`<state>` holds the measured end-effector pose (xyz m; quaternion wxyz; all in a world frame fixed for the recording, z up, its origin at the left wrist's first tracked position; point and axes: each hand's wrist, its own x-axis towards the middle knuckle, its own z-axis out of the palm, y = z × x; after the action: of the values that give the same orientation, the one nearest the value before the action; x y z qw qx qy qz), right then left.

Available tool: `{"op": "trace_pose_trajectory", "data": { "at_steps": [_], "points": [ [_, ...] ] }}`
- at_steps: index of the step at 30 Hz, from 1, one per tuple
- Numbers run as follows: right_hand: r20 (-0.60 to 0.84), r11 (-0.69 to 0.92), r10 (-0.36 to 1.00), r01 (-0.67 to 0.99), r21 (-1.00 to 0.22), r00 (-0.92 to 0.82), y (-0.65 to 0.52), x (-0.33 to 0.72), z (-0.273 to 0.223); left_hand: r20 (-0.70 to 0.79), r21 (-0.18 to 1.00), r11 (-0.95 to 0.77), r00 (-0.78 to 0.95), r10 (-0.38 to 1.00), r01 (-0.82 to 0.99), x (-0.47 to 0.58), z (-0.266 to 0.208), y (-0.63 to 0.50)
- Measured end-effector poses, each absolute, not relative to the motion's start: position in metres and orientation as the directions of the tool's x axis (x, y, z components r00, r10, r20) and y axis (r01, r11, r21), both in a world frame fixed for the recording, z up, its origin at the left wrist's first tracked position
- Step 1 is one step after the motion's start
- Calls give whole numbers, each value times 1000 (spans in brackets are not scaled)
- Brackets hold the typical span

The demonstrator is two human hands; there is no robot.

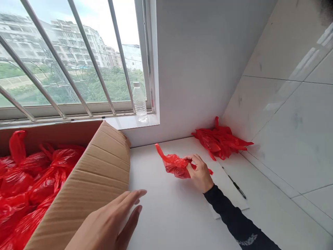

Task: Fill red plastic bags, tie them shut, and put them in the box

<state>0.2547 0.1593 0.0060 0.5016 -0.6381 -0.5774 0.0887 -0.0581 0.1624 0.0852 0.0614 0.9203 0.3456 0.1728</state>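
Head view: big brown cardboard box point(85, 187) at left, packed with knotted red plastic bags point(28, 180), flap folded out. White tabletop point(169, 215); heap of flat red bags point(221, 140) in the far corner. Left hand point(109, 222) flat, fingers straight, empty, hovering beside the flap. Right hand point(199, 173), dark sleeve, arm stretched forward, pinches a crumpled red plastic bag point(175, 165) on the table. Black pen point(235, 185) just right of it.
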Motion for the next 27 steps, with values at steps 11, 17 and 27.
{"op": "trace_pose_trajectory", "data": {
  "at_steps": [11,17,27],
  "points": [
    [217,220,975,185,-958,-38,104,188,64,56,396,-677,720,692,620,-19,116,146],
    [320,252,941,399,-882,111,96,187,53,38,636,-478,593,804,606,-21,126,149],
    [301,241,949,400,-884,95,104,191,48,46,664,-316,385,922,678,-25,131,159]
  ]
}}
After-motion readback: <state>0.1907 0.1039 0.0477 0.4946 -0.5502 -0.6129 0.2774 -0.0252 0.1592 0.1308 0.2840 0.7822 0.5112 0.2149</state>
